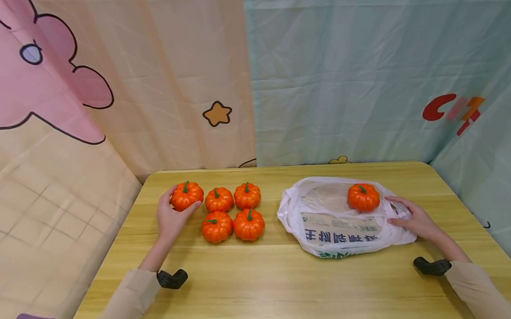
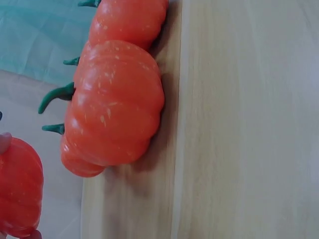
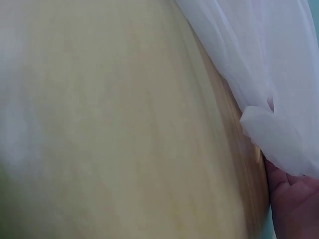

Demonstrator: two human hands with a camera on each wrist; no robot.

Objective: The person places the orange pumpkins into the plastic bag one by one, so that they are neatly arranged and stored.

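Note:
With thumb and fingers around its sides, my left hand grips a small orange pumpkin with a green stem. This pumpkin shows at the left edge of the left wrist view, seemingly raised off the table. Beside it stand several similar pumpkins in two rows. A white plastic bag with printed lettering lies on the right, and one pumpkin sits at its opening. My right hand holds the bag's right edge; folds of plastic hide its fingers in the right wrist view.
Everything rests on a light wooden table. Printed curtains hang behind the table and along both sides. Each wrist carries a black device.

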